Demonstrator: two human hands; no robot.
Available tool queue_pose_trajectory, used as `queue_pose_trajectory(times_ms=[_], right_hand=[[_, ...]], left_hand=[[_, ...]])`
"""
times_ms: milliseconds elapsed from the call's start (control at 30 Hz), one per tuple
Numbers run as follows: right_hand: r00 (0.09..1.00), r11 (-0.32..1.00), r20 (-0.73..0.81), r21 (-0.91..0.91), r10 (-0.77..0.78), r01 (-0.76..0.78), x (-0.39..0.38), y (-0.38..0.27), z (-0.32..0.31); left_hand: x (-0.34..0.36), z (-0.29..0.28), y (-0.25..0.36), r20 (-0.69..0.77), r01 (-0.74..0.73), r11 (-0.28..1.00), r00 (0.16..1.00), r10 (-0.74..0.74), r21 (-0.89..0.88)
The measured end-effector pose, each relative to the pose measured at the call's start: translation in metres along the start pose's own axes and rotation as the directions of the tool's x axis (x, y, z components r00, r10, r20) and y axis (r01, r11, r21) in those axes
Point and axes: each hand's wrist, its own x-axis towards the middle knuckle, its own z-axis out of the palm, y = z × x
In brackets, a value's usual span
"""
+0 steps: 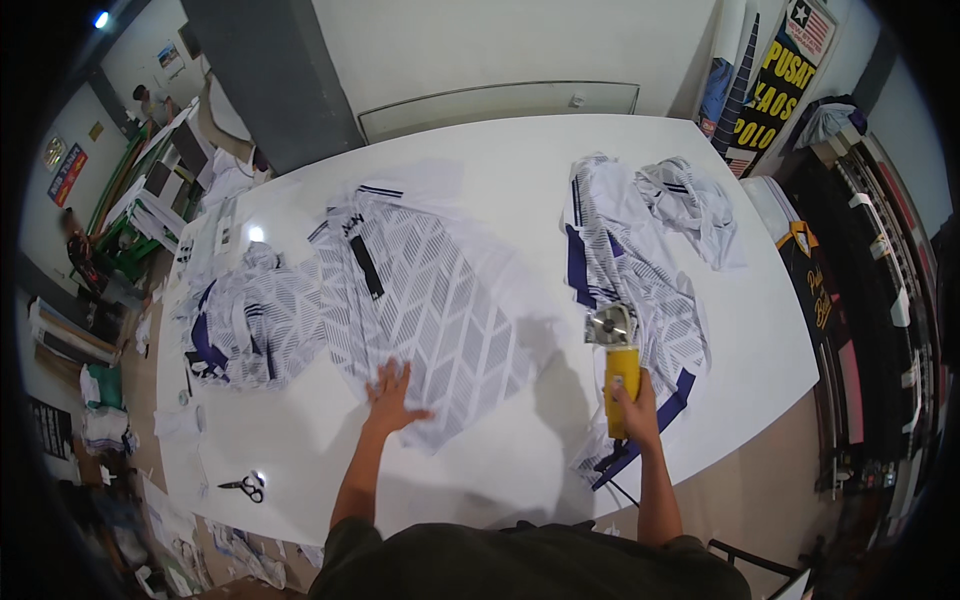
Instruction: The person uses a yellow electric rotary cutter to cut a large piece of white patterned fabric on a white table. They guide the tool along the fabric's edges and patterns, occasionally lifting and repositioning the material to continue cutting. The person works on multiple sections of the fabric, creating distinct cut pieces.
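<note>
1. head view, left hand (396,400): bare; fingers and thumb spread, palm down, laid at the lower left edge of the patterned cloth.
2. head view, right hand (636,404): bare; fingers wrapped around the handle of the yellow cutter.
3. head view, yellow cutter (621,370): one, handheld; yellow body, metal head with a round blade, head end pointing away from the person; held over the near part of the right-hand garment heap. whether it touches the heap, cannot tell. a dark cord (624,493) shows below it.
4. head view, patterned cloth (455,300): white with grey slanting bars; spread out on the middle of the table, wide toward the near side; slim black strip (367,266) on its upper left part.
5. head view, right-hand garment heap (655,290): white and grey, dark purple bands; long, rumpled, beneath and beyond the cutter.
6. head view, smaller garment (690,205): white and grey, crumpled, just beside the far end of that heap.
7. head view, left-hand garment heap (275,330): white and grey with dark purple parts, bunched, beside the patterned cloth.
8. head view, scissors (244,487): dark handles, lying at the table's near left corner.
9. head view, table (765,340): white, broad, bearing all the above cloth.
</note>
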Motion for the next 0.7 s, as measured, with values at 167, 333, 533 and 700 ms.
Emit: queue_pose_trajectory(times_ms=[167, 333, 533, 700], right_hand=[[0.994, 0.997, 0.105, 0.082, -0.012, 0.003, -0.022, 0.012, 0.087], [0.974, 0.986, 0.195, 0.091, 0.118, -0.138, -0.060, 0.049, 0.135], [0.990, 0.980, 0.090, -0.181, 0.104, -0.086, -0.117, 0.055, 0.099], [0.977, 0.902, 0.126, -0.419, 0.169, -0.102, -0.212, 0.012, 0.061]], left_hand=[[-0.112, 0.007, -0.057, 0.023, 0.098, 0.990, 0.995, -0.101, 0.101], [-0.144, 0.035, -0.055, 0.029, 0.015, 0.999, 0.999, -0.014, -0.033], [-0.176, 0.054, -0.058, 0.049, 0.027, 0.999, 0.998, -0.028, 0.029], [-0.173, 0.070, -0.048, -0.039, -0.038, 0.997, 0.998, 0.041, 0.070]])
